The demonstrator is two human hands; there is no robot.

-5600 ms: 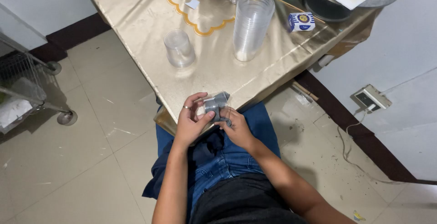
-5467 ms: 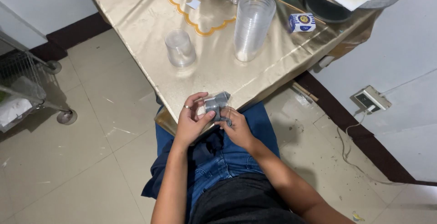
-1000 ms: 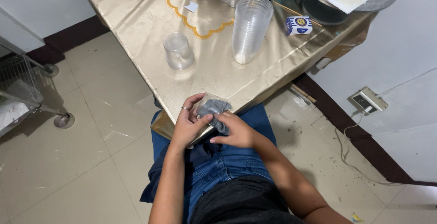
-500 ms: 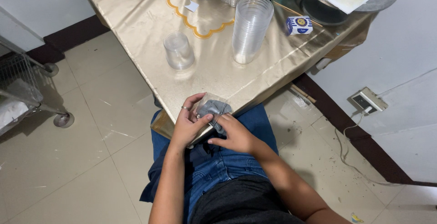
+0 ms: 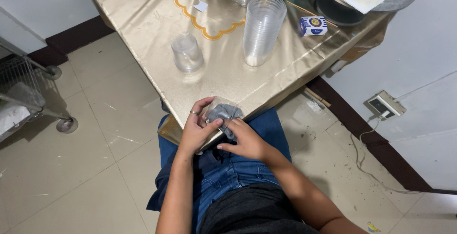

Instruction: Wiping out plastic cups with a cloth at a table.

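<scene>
My left hand [image 5: 197,130] grips a clear plastic cup [image 5: 223,114] held over my lap, just at the near edge of the gold-covered surface [image 5: 143,5]. My right hand [image 5: 245,141] has its fingers pushed into the cup's mouth, pressing a grey cloth [image 5: 223,113] inside. Both hands are closed on these, neither slack. On the surface: a single short clear cup [image 5: 186,52], a tall stack of clear cups [image 5: 263,22] to its right, and a small blue-and-white box [image 5: 312,25] further right. A wire cart [image 5: 24,89] stands on the tiled floor at left.
</scene>
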